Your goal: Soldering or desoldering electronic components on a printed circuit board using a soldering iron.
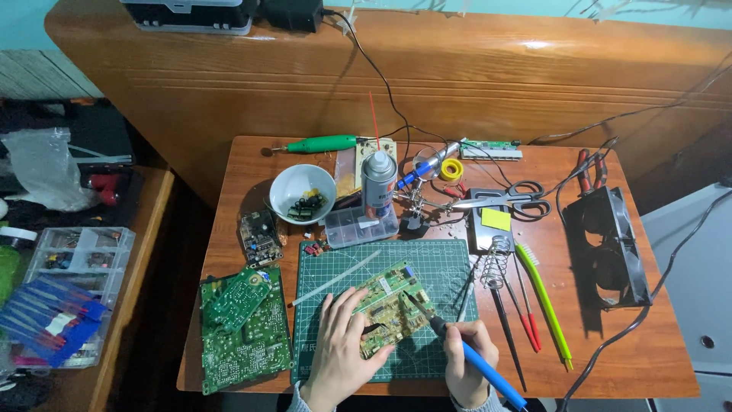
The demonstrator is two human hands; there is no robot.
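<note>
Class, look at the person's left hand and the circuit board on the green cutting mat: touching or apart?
Touching. The head view shows the left hand with fingers spread flat across the circuit board, pressing it onto the cutting mat.

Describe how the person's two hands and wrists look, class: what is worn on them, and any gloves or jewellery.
Both the left hand and right hand are bare: no gloves, and no rings or watch show. Light grey sleeve cuffs cover each wrist at the bottom edge; nothing further of the arms shows.

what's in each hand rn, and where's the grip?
Right hand holds the soldering iron by its blue handle, tip on the circuit board. Left hand presses flat on that board's left edge, not gripping it.
</note>
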